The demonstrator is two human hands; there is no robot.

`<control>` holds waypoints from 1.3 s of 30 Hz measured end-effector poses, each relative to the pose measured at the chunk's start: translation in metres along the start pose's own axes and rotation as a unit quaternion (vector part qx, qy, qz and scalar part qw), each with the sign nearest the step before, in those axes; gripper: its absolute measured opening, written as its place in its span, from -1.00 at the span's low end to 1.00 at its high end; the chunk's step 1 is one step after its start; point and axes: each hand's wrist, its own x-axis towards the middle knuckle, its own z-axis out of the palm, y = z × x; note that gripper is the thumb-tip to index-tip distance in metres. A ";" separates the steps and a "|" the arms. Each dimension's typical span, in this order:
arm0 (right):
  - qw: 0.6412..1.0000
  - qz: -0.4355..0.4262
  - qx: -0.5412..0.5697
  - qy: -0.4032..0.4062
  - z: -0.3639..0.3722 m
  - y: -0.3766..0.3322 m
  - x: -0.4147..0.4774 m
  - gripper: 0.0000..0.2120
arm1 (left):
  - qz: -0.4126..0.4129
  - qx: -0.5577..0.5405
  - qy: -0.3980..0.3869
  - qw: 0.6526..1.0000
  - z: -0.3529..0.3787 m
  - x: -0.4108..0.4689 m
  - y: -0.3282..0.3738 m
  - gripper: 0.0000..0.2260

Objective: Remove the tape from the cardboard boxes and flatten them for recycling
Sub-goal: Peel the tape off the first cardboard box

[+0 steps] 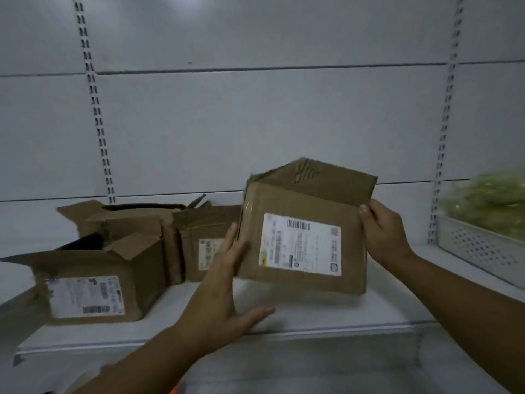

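Note:
A brown cardboard box (306,200) with a white shipping label (301,245) is held tilted above a white shelf (326,314), its top flap standing up. My right hand (383,231) grips the box's right edge. My left hand (227,282) presses flat against its left side, fingers spread, thumb below. On the shelf to the left sit three more boxes: a labelled box (93,291) in front with open flaps, another open box (127,220) behind it, and a smaller labelled box (201,240) partly hidden by my left hand.
A white panelled back wall with slotted uprights (96,109) rises behind the shelf. At the right, a perforated white tray (480,248) holds blurred green produce (488,200). The shelf's front edge (199,339) runs across below the boxes.

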 end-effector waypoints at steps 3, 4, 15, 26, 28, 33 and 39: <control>0.988 0.140 0.038 0.044 -0.019 0.016 0.007 -0.71 | 0.001 -0.023 0.067 0.997 0.026 0.034 0.014 -0.15; 0.981 0.182 0.046 0.042 -0.023 0.020 0.009 -0.70 | -0.007 -0.046 0.084 0.995 0.034 0.045 0.020 -0.12; 0.838 0.457 0.299 0.005 -0.055 0.050 0.010 -0.76 | -0.016 -0.119 0.110 0.987 0.091 0.116 0.061 -0.38; 0.781 0.458 0.000 -0.424 -0.082 0.077 0.017 -0.62 | -0.058 -0.135 -0.077 0.986 0.105 0.128 0.019 -0.32; 0.834 0.360 -0.101 -0.406 -0.088 0.081 0.021 -0.66 | -0.047 -0.125 -0.125 0.983 0.110 0.126 0.014 -0.36; 0.966 0.123 -0.046 -0.221 -0.080 0.075 0.038 -0.83 | -0.054 -0.110 -0.175 0.977 0.122 0.135 0.014 -0.41; 0.946 -0.013 -0.031 -0.322 -0.049 0.067 0.031 -0.50 | -0.028 0.097 -0.064 0.993 0.148 0.138 0.044 -0.35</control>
